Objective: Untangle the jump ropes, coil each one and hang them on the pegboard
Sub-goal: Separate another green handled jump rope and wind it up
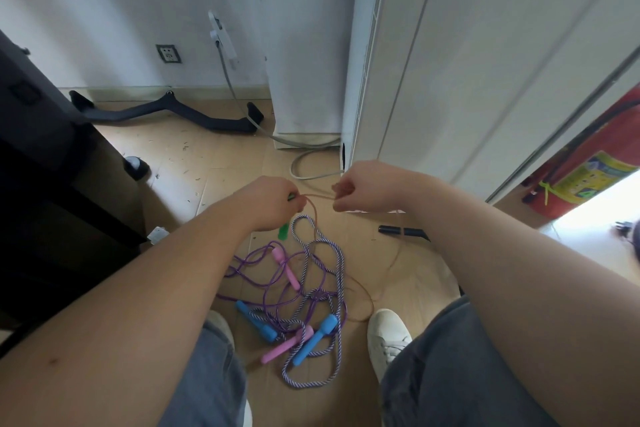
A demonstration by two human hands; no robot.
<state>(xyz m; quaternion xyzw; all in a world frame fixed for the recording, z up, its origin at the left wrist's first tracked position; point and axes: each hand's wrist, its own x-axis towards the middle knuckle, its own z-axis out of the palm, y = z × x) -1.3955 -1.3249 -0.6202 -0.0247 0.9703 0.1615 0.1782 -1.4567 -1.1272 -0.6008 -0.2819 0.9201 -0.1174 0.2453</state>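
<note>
My left hand (273, 201) is closed around a green handle (283, 230) and a thin clear orange rope (318, 196). That rope stretches across to my right hand (360, 189), which pinches it. More of the orange rope trails down to the floor on the right. Below my hands a tangle lies on the floor: a purple rope (263, 274) with pink handles (286, 269) and a blue-and-white braided rope (341, 274) with blue handles (315, 340). No pegboard is in view.
My white shoes (388, 340) flank the pile. A black bar attachment (166, 113) and a grey cable (311, 163) lie by the wall. A white cabinet (450, 62) stands ahead right, a red fire extinguisher (588, 170) far right, dark furniture (41, 166) left, a black handle (401, 230) on the floor.
</note>
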